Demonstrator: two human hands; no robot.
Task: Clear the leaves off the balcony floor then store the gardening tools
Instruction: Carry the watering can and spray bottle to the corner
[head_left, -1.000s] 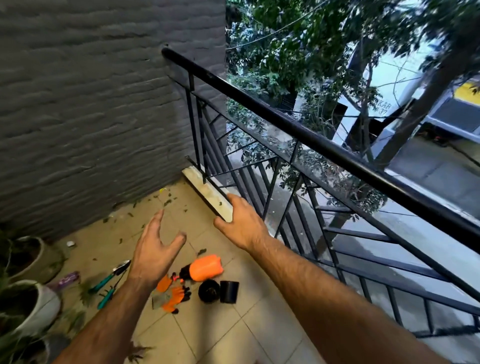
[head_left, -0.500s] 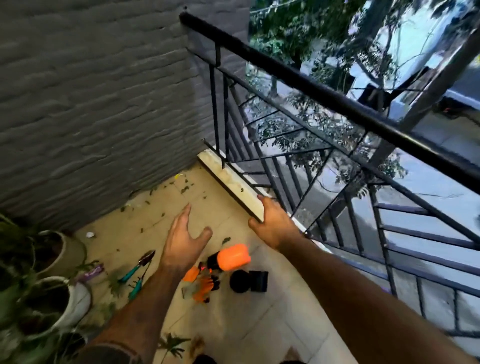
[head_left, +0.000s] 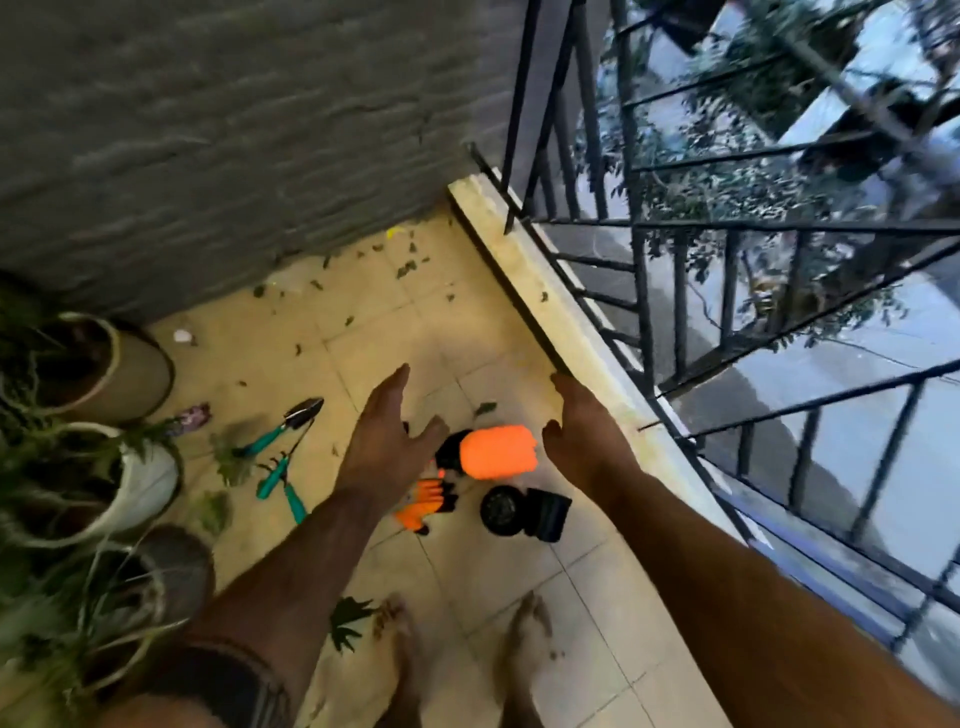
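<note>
Both hands, the left hand (head_left: 387, 447) and right hand (head_left: 584, 441), were spread and held nothing above the tiled balcony floor (head_left: 363, 332), where leaves (head_left: 405, 267) lay scattered toward the wall. Teal-handled gardening tools (head_left: 280, 452) lay beside plant-filled pots (head_left: 130, 478); an orange bottle (head_left: 496, 451) lay near two small black pots (head_left: 524, 512), contents unclear.

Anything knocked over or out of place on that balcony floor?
Yes. Two small black pots lie tipped on their sides beside the orange spray bottle, also lying down. Teal-handled tools and leaves are strewn over the tiles.
</note>
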